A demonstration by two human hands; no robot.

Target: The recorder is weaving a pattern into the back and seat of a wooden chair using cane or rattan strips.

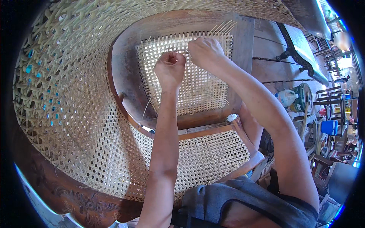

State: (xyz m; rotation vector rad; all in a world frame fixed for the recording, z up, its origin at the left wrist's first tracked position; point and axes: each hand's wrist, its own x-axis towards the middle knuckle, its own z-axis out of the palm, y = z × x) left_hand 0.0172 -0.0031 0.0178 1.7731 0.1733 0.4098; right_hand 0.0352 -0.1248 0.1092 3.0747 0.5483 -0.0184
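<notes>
A square panel of woven cane (197, 91) is set in a wooden seat frame (127, 68), with pegs or strand ends along its edges. Over its upper middle, my left hand (170, 70) is closed, its thumb and fingers curled into a ring. Just to the right and a little farther off, my right hand (206, 52) is closed too, knuckles up, above the panel's far part. Whatever thin thing the fingers of either hand pinch is hidden or too small to make out. Several loose cane strands (224, 27) stick out past the far right corner.
A large woven cane back (76, 76) with a carved wooden rim (83, 201) curves around the left. Nearer me lies another cane panel (213, 152). At right are a dark metal-legged bench (291, 49), a white jug (287, 97), a blue container (329, 127) and wooden chairs (330, 97).
</notes>
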